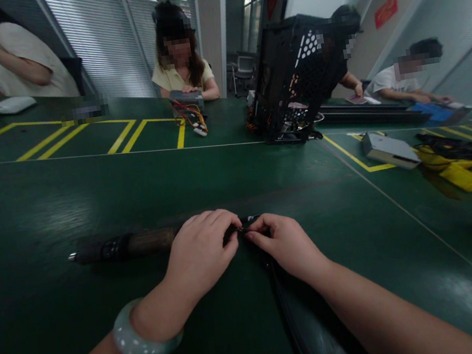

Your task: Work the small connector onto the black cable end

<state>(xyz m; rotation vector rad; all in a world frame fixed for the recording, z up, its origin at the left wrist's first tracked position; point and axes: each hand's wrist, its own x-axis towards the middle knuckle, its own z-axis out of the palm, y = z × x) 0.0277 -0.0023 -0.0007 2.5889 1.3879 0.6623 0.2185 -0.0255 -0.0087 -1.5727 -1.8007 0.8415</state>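
An electric screwdriver [150, 242] lies sideways on the green table, its silver tip [72, 257] pointing left. Over its rear end rests my left hand [204, 244], fingers curled and closed, thumb and fingertips at a small metal piece [241, 229]. From the right, my right hand [288, 243] pinches at that same spot with thumb and index finger, nearly touching the left fingertips. A black cable [285, 311] runs from beneath the right hand toward me. The fingers hide most of what lies between them. A pale bangle [142, 336] circles my left wrist.
A black computer case [281, 81] stands ahead on the green table [100, 191]. Beyond are a power supply [186, 98] with coloured wires and several seated people. At right lie a grey metal box [390, 149] and a yellow-and-black bag [467, 166].
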